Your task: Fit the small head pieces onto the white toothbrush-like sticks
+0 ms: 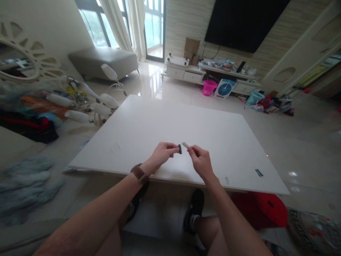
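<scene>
Between the fingertips of my left hand [168, 150] is a small black bar-shaped piece [180, 149] with a light stripe, held upright and much like a razor head. My right hand [199, 158] pinches a short, flat grey strip [185, 144], whose free end points at the black piece. A narrow gap separates the two. Both hands are just above the white tabletop [170, 121], near its front edge. Two small dark green strips [259, 172] lie on the table at the right.
A small clear scrap [227, 180] lies by the table's front edge. A red stool [269, 209] stands below at the right, beside a printed sack [314, 229]. White lamp shades [108, 100] are close to the table's left edge. A TV cabinet [191, 76] stands at the back.
</scene>
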`<state>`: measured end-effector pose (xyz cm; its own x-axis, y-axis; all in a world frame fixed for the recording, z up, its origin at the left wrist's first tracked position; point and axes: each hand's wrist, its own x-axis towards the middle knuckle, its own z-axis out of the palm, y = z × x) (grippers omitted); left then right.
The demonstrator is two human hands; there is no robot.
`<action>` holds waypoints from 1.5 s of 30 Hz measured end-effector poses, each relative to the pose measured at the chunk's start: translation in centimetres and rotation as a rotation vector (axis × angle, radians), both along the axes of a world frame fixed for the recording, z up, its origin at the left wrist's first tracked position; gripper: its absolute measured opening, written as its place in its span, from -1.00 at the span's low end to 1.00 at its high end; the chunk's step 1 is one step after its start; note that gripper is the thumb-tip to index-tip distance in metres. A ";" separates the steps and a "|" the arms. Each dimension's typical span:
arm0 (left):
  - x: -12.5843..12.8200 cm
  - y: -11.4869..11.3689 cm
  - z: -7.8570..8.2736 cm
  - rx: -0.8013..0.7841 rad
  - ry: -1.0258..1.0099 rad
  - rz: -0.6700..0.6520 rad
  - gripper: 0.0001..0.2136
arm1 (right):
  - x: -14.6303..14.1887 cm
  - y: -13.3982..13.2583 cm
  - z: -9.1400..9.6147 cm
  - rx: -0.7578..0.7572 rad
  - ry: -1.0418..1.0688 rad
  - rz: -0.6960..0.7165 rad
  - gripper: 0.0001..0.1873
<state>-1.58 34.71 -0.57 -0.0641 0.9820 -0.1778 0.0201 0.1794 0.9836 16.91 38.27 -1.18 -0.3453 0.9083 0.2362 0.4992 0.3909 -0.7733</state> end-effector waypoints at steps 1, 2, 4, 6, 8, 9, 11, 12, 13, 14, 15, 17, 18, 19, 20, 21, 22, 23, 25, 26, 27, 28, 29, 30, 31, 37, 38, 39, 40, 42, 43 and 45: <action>0.0 0.0 0.0 0.004 -0.004 -0.003 -0.77 | -0.1 -0.1 0.0 -0.010 -0.031 0.030 -0.60; 0.0 0.0 -0.1 0.008 -0.003 -0.005 -0.77 | -0.1 -0.1 -0.1 -0.010 -0.061 0.038 -0.61; 0.1 0.0 -0.1 0.007 0.005 -0.005 -0.78 | -0.1 -0.1 0.0 0.018 -0.073 -0.024 -0.61; 0.1 0.0 -0.1 0.001 0.008 -0.001 -0.77 | 0.0 -0.1 0.2 0.046 -0.023 -0.096 -0.60; 0.2 -0.1 0.0 0.004 0.009 -0.007 -0.77 | 0.1 0.0 0.4 0.035 0.007 -0.070 -0.61; 0.2 -0.1 0.0 0.009 0.015 -0.012 -0.77 | 0.2 -0.1 0.4 0.023 -0.008 -0.031 -0.61; 0.2 -0.2 0.1 0.017 0.030 -0.025 -0.77 | 0.2 -0.1 0.5 0.017 -0.078 0.014 -0.61; 0.2 -0.2 0.1 0.016 0.033 -0.028 -0.78 | 0.3 -0.1 0.5 0.026 -0.101 -0.004 -0.61; 0.2 -0.2 0.1 0.013 0.031 -0.025 -0.78 | 0.3 0.0 0.5 0.040 -0.101 -0.043 -0.61; 0.2 -0.2 0.1 0.007 0.024 -0.019 -0.78 | 0.3 0.0 0.5 0.053 -0.078 -0.087 -0.61; 0.2 -0.1 0.0 0.001 0.014 -0.012 -0.78 | 0.4 0.1 0.5 0.060 -0.041 -0.116 -0.61; 0.1 -0.1 0.0 -0.007 -0.015 0.002 -0.77 | 0.4 0.0 0.5 0.051 0.015 -0.105 -0.61; 0.1 0.0 0.0 -0.006 -0.032 0.010 -0.76 | 0.3 -0.1 0.4 0.036 0.018 -0.066 -0.61; 0.1 0.0 0.0 -0.002 -0.051 0.020 -0.75 | 0.2 -0.3 0.4 0.016 0.002 -0.016 -0.61; 0.1 0.0 0.1 0.001 -0.072 0.031 -0.75 | 0.1 -0.4 0.3 -0.004 -0.022 0.031 -0.61; 0.1 0.0 0.1 0.004 -0.092 0.045 -0.74 | -0.1 -0.5 0.2 -0.018 -0.047 0.065 -0.61; 0.0 0.1 0.2 0.006 -0.109 0.059 -0.75 | -0.2 -0.6 0.2 -0.024 -0.060 0.080 -0.61; 0.0 0.1 0.2 0.006 -0.121 0.071 -0.75 | -0.2 -0.7 0.2 -0.021 -0.055 0.072 -0.61; 0.0 0.1 0.3 -0.001 -0.132 0.085 -0.75 | -0.3 -0.7 0.3 -0.001 0.003 0.003 -0.61; -0.1 0.1 0.3 -0.005 -0.135 0.089 -0.76 | -0.3 -0.7 0.3 0.008 0.032 -0.029 -0.61; -0.2 0.1 0.3 -0.008 -0.137 0.091 -0.76 | -0.3 -0.6 0.2 0.006 0.042 -0.036 -0.61; -0.2 0.1 0.3 -0.008 -0.135 0.095 -0.76 | -0.3 -0.5 0.2 -0.008 0.035 -0.022 -0.61; -0.3 0.1 0.2 -0.003 -0.129 0.100 -0.77 | -0.3 -0.5 0.1 -0.032 0.011 0.010 -0.62; -0.4 0.2 0.1 0.003 -0.119 0.105 -0.78 | -0.2 -0.4 0.0 -0.059 -0.023 0.050 -0.62; -0.5 0.2 0.0 0.011 -0.103 0.110 -0.78 | -0.2 -0.3 -0.1 -0.084 -0.053 0.084 -0.62; -0.7 0.3 0.1 0.025 -0.017 0.070 -0.77 | 0.3 -0.1 0.2 -0.054 0.025 0.018 -0.61; -0.8 0.4 0.2 0.030 -0.010 0.063 -0.77 | 0.3 -0.1 0.3 -0.058 0.011 0.039 -0.61; -0.9 0.4 0.2 0.037 0.000 0.059 -0.78 | 0.3 -0.1 0.3 -0.069 -0.027 0.082 -0.61; -1.1 0.4 0.3 0.044 0.012 0.055 -0.79 | 0.3 -0.2 0.3 -0.083 -0.079 0.140 -0.61; -1.4 0.5 0.4 0.054 0.038 0.044 -0.80 | 0.4 -0.2 0.3 -0.105 -0.163 0.234 -0.62; -1.5 0.5 0.5 0.057 0.054 0.029 -0.81 | 0.5 -0.1 0.3 -0.103 -0.173 0.246 -0.63; -1.8 0.5 0.7 0.058 0.089 -0.011 -0.82 | 0.4 -0.1 0.2 -0.074 -0.138 0.205 -0.62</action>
<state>-3.35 35.23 0.15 -0.0665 0.9912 -0.1145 0.1098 0.1213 0.9865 17.36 38.14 -0.93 -0.5484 0.8290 0.1098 0.5179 0.4398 -0.7337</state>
